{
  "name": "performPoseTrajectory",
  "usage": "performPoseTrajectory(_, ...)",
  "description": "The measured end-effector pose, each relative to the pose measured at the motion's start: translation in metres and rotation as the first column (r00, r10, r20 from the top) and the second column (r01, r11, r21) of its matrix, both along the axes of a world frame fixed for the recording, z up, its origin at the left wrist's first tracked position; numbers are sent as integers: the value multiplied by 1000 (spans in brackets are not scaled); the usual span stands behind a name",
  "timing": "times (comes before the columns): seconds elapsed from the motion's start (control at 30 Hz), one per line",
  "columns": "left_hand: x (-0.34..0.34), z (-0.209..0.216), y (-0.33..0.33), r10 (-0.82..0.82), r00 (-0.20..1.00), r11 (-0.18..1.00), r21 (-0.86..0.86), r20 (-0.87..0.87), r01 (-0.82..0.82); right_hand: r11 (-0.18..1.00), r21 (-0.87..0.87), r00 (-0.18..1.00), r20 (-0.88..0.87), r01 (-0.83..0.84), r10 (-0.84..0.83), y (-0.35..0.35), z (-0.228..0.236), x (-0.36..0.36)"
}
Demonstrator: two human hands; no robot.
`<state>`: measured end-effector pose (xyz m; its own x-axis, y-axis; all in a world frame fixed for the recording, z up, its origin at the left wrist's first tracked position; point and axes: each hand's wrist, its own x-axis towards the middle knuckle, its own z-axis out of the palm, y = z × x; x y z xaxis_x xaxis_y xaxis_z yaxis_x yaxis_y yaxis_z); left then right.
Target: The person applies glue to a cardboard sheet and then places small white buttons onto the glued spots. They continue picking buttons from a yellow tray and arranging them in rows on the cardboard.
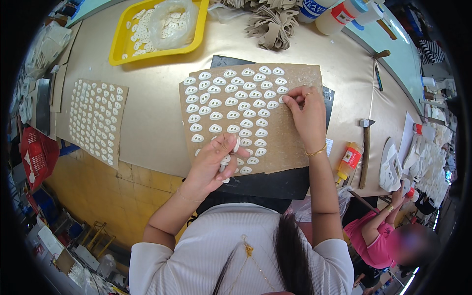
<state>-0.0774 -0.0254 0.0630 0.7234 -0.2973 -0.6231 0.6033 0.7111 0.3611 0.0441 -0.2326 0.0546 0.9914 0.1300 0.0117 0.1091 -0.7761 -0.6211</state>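
A brown cardboard sheet (295, 132) lies before me, covered with loose columns of small white rounded-triangular pieces (243, 105), each with two holes. At its right part, my right hand (307, 113) pinches one such piece (281, 99) between thumb and fingertips, at the end of the rightmost column. My left hand (211, 162) is over the sheet's lower left edge, holding several of the same white pieces (237, 144) between its curled fingers. Some pieces on the sheet are hidden behind that hand. A black board (265, 184) shows beneath the cardboard.
A yellow tray (118, 46) with loose white pieces and a plastic bag stands at the far left. Another filled cardboard sheet (96, 120) lies left. A hammer (366, 147) and a yellow-liquid bottle (350, 162) lie right. A person in pink (368, 228) works at the lower right.
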Motion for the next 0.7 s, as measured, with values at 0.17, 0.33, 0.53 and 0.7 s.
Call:
performPoseTrajectory(0.17, -1, -4, -1, -21, 1000, 999, -39, 3, 21, 999, 51, 998, 62, -8, 5, 9, 13, -9)
performPoseTrajectory(0.33, -4, -5, -9, -31, 994, 997, 78, 103, 23, 778, 627, 741, -510, -28, 438, 20, 20, -49)
performPoseTrajectory(0.53, -2, -1, -6, -27, 997, 999, 49, 75, 23, 598, 772, 788, -499, 215, 361, 14, 13, -65)
performPoseTrajectory(0.7, 0, -1, -4, 14, 1000, 997, -71, 21, -13, 755, 603, 901, -432, 257, 38, -7, 5, -47)
